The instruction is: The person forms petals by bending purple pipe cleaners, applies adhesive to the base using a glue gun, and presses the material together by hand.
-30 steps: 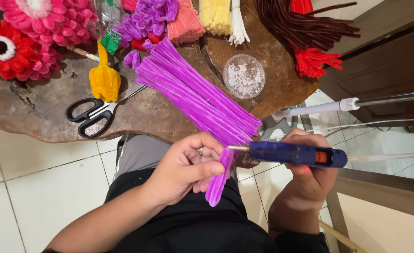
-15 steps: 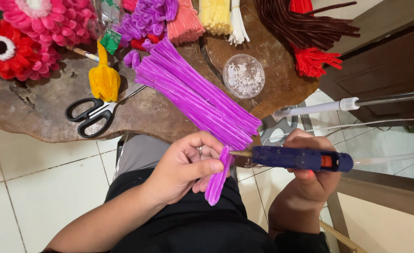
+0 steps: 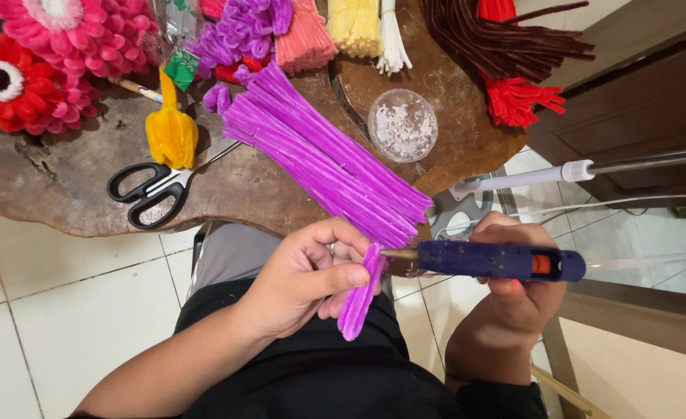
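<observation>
Fingers (image 3: 335, 271) of the left hand (image 3: 300, 283) pinched a folded purple pipe-cleaner piece (image 3: 358, 299); the right hand (image 3: 514, 299) gripped a blue glue gun (image 3: 490, 260).
Low in the frame's centre, the gun's nozzle touched the piece's top, just below the purple pipe-cleaner bundle (image 3: 319, 159) on the wooden bench (image 3: 55, 182), with black scissors (image 3: 152, 190) lying at left.

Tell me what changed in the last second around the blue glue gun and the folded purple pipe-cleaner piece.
The blue glue gun in the right hand sank a little lower, its nozzle still at the top of the folded purple pipe-cleaner piece. The left hand kept pinching that piece. Nothing was picked up or let go. The bundle of purple pipe cleaners and black-handled scissors on the wooden table stayed put.
</observation>
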